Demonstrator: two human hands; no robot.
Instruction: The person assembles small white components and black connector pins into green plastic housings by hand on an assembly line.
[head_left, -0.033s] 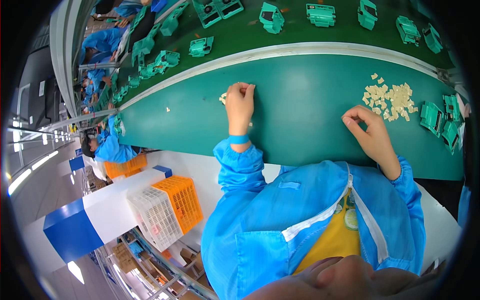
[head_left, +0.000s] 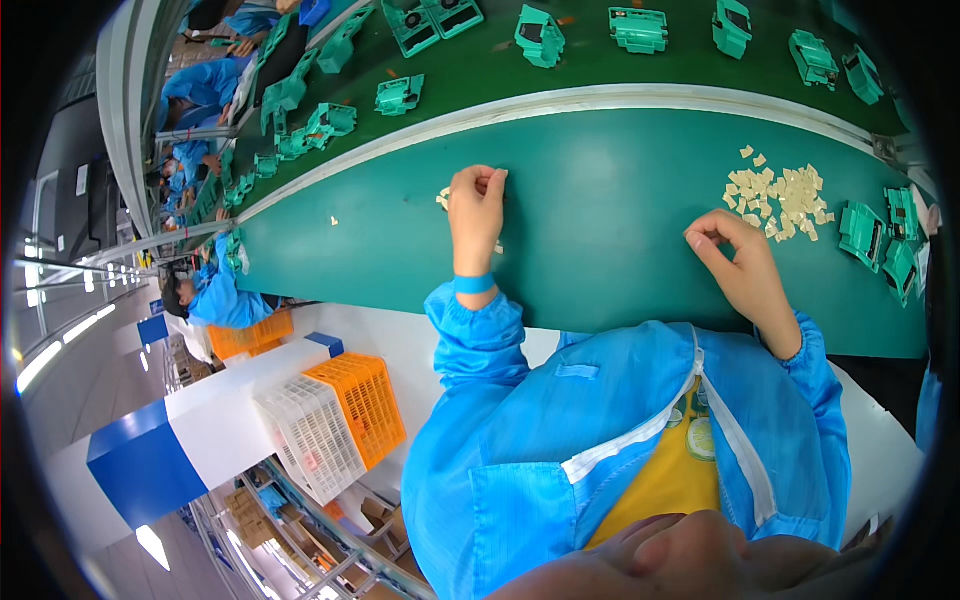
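On the left, my left hand [head_left: 475,215] rests at the green tabletop [head_left: 600,240] with thumb and fingers pinched together. Whatever it may hold is hidden. A few small cream-coloured pieces [head_left: 443,198] lie beside its knuckles, and another piece [head_left: 499,247] is near the wrist. My right hand [head_left: 740,262] is closed too, thumb against the bent fingers, and I cannot make out anything in it. Just beyond that hand, a loose pile of small flat cream pieces [head_left: 790,200] is spread over the table.
Several teal plastic housings [head_left: 862,234] stand at the table's right end. Behind a pale rail [head_left: 620,96], more teal housings [head_left: 638,31] sit on a dark green belt [head_left: 480,75]. Co-workers in blue [head_left: 225,295] are at the left. Orange and white crates [head_left: 362,405] stand lower left.
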